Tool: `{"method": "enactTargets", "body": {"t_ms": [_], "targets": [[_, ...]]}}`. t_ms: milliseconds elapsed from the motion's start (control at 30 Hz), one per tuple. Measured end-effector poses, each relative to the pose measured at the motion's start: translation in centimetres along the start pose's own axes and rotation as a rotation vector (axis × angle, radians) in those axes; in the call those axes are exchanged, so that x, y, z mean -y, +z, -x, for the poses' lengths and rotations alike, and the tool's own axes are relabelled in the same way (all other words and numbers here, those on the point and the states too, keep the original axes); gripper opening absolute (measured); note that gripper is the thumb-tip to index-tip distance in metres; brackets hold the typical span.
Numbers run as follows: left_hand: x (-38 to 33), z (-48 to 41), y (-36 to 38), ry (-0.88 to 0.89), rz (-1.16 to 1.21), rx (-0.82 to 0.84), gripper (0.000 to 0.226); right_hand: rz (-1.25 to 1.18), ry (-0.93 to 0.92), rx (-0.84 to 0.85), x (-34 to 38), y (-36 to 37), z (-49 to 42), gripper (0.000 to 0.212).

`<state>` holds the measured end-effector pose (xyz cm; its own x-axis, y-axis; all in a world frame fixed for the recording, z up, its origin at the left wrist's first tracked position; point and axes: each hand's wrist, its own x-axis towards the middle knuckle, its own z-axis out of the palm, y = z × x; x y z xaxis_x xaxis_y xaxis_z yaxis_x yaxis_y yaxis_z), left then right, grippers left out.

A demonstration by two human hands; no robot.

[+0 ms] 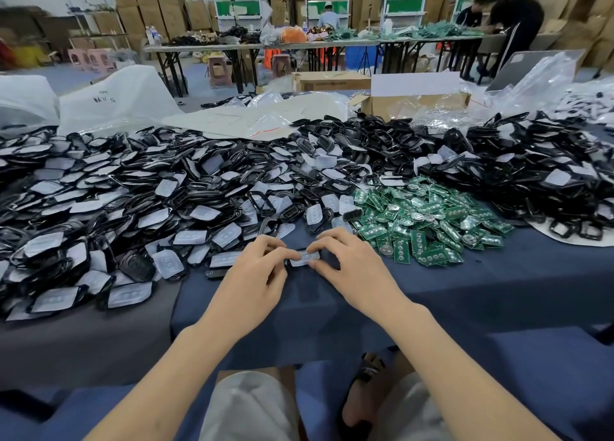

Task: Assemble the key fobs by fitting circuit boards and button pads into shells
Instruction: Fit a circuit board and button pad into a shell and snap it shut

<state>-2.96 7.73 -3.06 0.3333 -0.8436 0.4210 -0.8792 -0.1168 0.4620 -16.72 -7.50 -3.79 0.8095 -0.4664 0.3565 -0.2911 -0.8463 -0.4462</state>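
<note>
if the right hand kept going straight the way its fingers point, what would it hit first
The right hand points left, at the clear button pad that both hands pinch. Past that it would likely meet the fingertips of the left hand almost at once.

an open cardboard box (415, 104) rests at the rear of the blue-covered surface (498, 291), with white plastic bags (113, 101) at left. stacked cartons (146, 8) line the rear wall.

No legible text; only blurred dark handwriting on the white plastic bag (109, 105), unreadable
</note>
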Motion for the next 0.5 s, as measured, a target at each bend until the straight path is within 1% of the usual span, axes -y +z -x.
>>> {"method": "enactTargets", "body": {"t_ms": [67,200,367,500], "targets": [[0.00,0.06,0.06,0.027,-0.046,0.015,0.029,0.024,-0.011,0.033,0.04,-0.13,0.01,0.016],[-0.07,-0.10,0.21,-0.001,-0.092,0.020,0.026,0.071,0.006,0.087,0.23,-0.22,-0.25,0.020],[0.42,0.18,0.18,-0.075,-0.060,-0.010,0.027,0.096,0.011,0.089,0.29,-0.22,-0.31,0.022],[0.18,0.17,0.12,-0.052,-0.055,-0.028,0.024,0.105,0.010,0.088,0.30,-0.19,-0.21,0.021]]}}
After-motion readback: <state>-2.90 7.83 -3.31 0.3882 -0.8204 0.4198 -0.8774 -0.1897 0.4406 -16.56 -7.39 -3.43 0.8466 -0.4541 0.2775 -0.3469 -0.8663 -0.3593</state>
